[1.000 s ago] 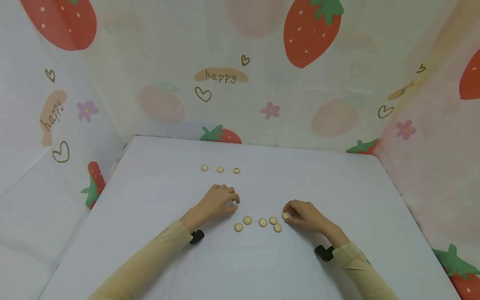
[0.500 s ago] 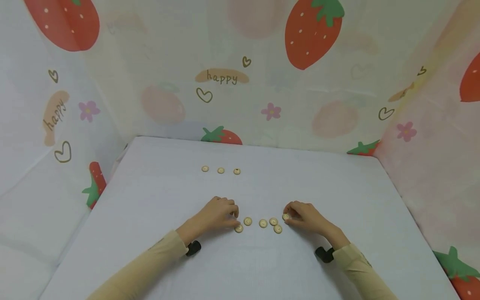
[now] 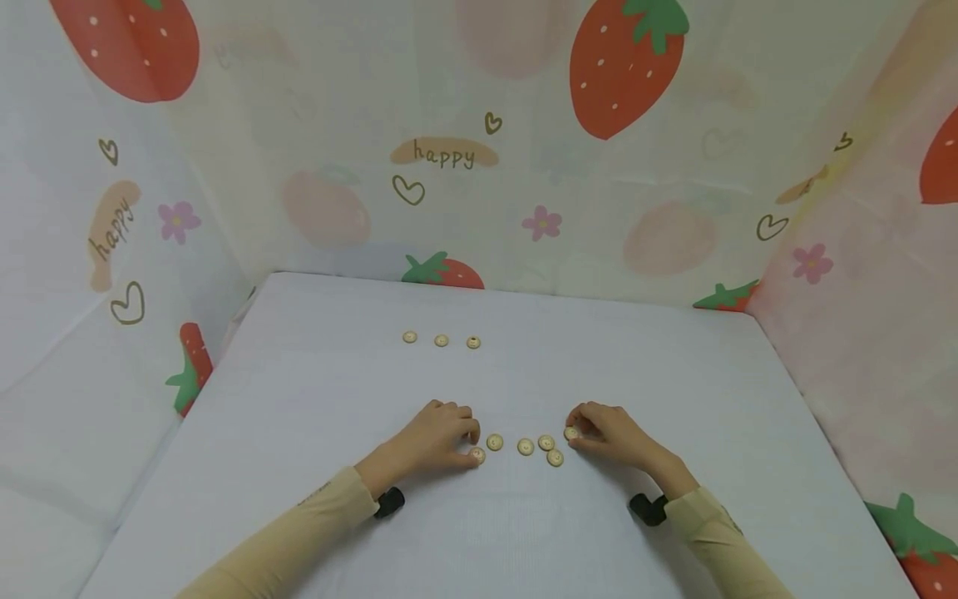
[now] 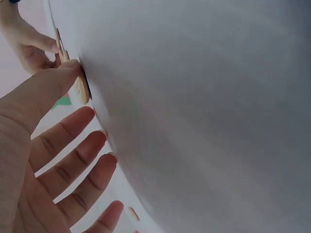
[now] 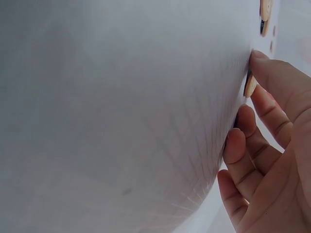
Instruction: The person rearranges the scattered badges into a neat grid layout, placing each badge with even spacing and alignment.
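1. Here, the left button (image 3: 478, 455), round without a long axis, lies on the white table (image 3: 509, 541), touching the thumb of the left hand (image 3: 437, 434), fingers loosely extended.
2. The right hand (image 3: 614, 431) narrowly pinches the right button (image 3: 571, 433).
3. Four middle buttons (image 3: 526, 447) lie between the hands.
4. Three far buttons (image 3: 441, 340) form a row beyond, nearer the left hand.

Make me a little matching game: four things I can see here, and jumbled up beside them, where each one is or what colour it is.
1. left hand
2. right hand
3. sleeves
4. row of three buttons

A. beige
B. on the table, beyond both hands
C. at the leftmost nearer button
D. at the rightmost nearer button

Pairs: 1-C, 2-D, 3-A, 4-B
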### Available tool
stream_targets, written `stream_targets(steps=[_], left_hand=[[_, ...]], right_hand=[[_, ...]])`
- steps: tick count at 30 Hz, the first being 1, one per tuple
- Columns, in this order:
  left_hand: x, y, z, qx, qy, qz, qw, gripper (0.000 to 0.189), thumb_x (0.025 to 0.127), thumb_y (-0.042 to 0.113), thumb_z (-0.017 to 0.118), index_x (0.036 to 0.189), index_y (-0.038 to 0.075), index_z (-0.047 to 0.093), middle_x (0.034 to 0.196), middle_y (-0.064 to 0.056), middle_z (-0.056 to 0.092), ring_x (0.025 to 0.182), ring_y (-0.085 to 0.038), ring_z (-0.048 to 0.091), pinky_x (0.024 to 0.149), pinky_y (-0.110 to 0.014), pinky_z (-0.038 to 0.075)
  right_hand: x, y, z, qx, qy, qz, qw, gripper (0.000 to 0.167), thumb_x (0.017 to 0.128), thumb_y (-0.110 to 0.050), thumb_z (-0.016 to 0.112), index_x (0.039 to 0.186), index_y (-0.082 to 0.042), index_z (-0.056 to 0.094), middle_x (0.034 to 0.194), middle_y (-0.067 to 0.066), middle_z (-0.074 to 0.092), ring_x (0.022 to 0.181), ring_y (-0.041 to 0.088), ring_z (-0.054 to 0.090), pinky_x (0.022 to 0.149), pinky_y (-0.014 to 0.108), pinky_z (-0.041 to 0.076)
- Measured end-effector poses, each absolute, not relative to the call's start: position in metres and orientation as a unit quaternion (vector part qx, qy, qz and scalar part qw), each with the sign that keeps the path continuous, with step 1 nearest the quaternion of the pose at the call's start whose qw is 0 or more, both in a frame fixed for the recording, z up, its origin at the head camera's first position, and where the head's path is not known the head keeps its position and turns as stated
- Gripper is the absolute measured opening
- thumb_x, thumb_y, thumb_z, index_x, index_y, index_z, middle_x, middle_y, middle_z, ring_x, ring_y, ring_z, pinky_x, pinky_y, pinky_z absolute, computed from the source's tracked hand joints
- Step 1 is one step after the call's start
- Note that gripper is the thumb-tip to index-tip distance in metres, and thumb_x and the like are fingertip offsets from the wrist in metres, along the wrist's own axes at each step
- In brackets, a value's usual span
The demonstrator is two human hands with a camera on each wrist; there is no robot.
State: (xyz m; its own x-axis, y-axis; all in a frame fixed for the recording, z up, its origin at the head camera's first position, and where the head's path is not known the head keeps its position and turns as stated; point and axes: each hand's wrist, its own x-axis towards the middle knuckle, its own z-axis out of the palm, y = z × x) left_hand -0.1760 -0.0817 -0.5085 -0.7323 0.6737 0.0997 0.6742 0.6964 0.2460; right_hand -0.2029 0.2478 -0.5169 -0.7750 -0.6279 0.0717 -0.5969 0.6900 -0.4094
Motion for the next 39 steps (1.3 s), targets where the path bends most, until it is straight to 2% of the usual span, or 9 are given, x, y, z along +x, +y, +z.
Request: stream_targets(steps=[7,14,19,27,39], left_hand=[[-0.172,-0.079,-0.508,-0.370,-0.921,-0.122,0.010,0.019,0.079,0.041,0.068,0.084,0.024,0.064,0.083,0.010,0.055,0.078,-0.008,0.047,0.084,-0.038,0.041],[-0.171,-0.077,-0.507,-0.374,-0.920,-0.115,0.018,0.021,0.076,0.042,0.070,0.084,0.024,0.064,0.082,0.011,0.054,0.078,-0.008,0.048,0.085,-0.038,0.040],[-0.172,-0.075,-0.509,-0.376,-0.920,-0.108,0.022,0.017,0.077,0.038,0.069,0.084,0.023,0.064,0.083,0.011,0.055,0.078,-0.009,0.049,0.084,-0.038,0.041],[-0.173,-0.076,-0.508,-0.370,-0.921,-0.120,0.002,0.013,0.079,0.034,0.068,0.084,0.023,0.064,0.085,0.010,0.056,0.078,-0.008,0.048,0.085,-0.039,0.041],[-0.185,-0.082,-0.508,-0.346,-0.930,-0.125,-0.016,0.015,0.082,0.036,0.066,0.091,0.024,0.065,0.088,0.012,0.057,0.083,-0.008,0.052,0.089,-0.040,0.040]], right_hand=[[-0.204,0.248,-0.517,-0.336,0.918,-0.207,0.034,0.022,0.084,-0.030,0.067,0.100,-0.016,0.060,0.087,-0.009,0.057,0.080,0.005,0.052,0.072,0.026,0.045],[-0.205,0.248,-0.518,-0.336,0.916,-0.216,0.035,0.023,0.083,-0.029,0.068,0.100,-0.016,0.060,0.088,-0.009,0.058,0.080,0.005,0.052,0.073,0.026,0.046],[-0.205,0.248,-0.518,-0.333,0.917,-0.216,0.035,0.022,0.084,-0.030,0.068,0.100,-0.017,0.060,0.088,-0.009,0.058,0.081,0.005,0.053,0.073,0.026,0.046],[-0.204,0.248,-0.518,-0.329,0.919,-0.213,0.038,0.023,0.083,-0.030,0.068,0.100,-0.017,0.060,0.087,-0.010,0.058,0.079,0.005,0.052,0.072,0.025,0.045],[-0.202,0.247,-0.517,-0.317,0.923,-0.212,0.049,0.023,0.083,-0.031,0.068,0.100,-0.017,0.060,0.086,-0.010,0.056,0.079,0.005,0.050,0.072,0.025,0.044]])
